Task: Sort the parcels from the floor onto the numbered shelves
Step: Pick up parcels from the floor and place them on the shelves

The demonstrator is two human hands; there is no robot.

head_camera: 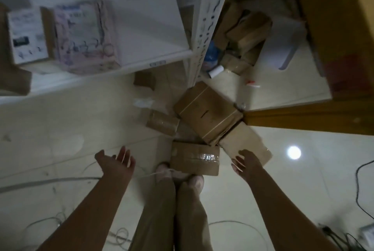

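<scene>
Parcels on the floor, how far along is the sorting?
Done: a white-labelled box and a pink-patterned parcel sit on the shelf. In hand: nothing; left hand and right hand are empty. Left: the taped box, the large box and others on the floor.

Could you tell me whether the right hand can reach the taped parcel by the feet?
Probably yes: the right hand is open just right of the taped parcel, with nothing between them.

pale cable (pixel 50 181) on tiled floor (pixel 253 200)
</scene>
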